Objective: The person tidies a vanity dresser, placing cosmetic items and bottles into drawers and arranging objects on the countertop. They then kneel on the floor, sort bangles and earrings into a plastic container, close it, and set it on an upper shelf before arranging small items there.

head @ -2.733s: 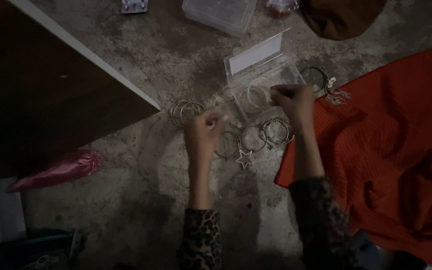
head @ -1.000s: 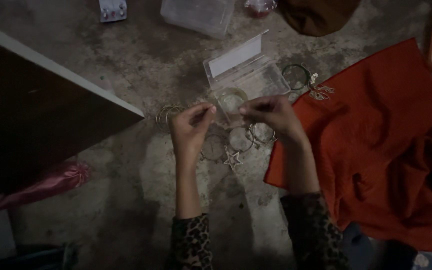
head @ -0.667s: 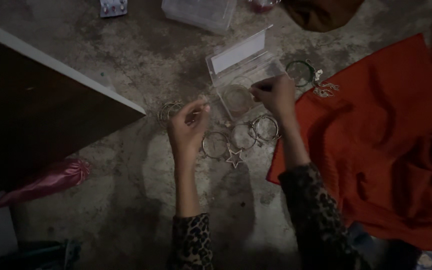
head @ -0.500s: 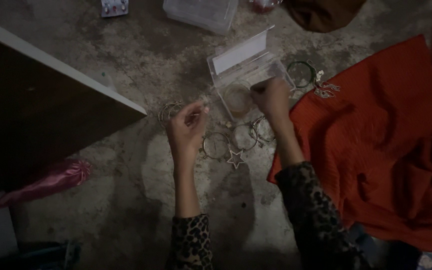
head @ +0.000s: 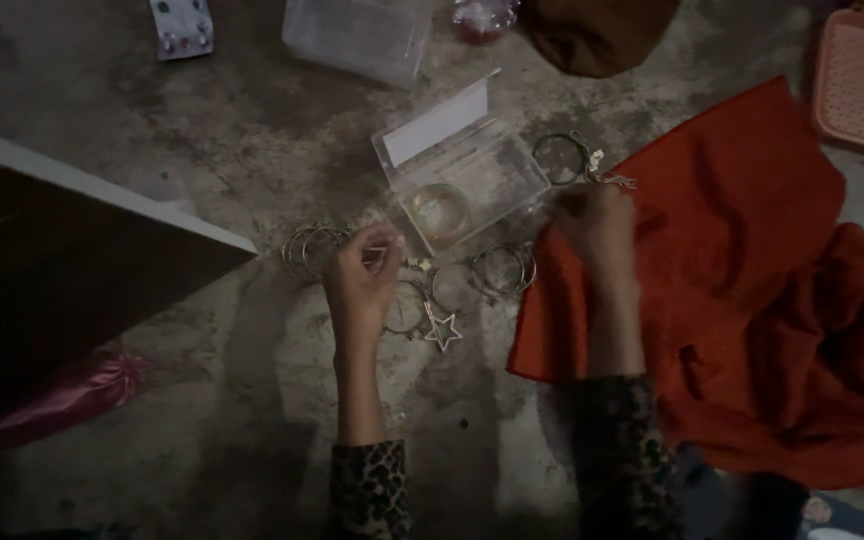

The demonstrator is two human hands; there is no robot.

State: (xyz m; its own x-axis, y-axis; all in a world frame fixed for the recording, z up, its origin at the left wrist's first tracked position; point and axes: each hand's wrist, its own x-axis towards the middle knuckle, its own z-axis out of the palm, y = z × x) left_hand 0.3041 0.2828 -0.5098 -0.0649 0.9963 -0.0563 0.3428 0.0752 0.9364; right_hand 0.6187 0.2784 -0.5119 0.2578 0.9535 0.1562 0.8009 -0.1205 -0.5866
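My left hand hovers over the floor with its fingers pinched on what looks like a thin bangle, beside a stack of metal bangles. More bangles and a star-shaped charm lie just right of it. A clear plastic box stands open with its lid up, and a golden bangle lies inside. My right hand is blurred at the edge of the red cloth, right of the box. Nothing shows in it. A dark bangle with a charm lies just above it.
A dark board with a white edge fills the left. A pink foil cone lies at lower left. At the top are a clear container, a blister card and brown cloth. A pink tray sits at top right.
My right hand left a golden bangle in the open box and has moved right onto the red cloth's edge. My left hand has stayed in place, still pinched.
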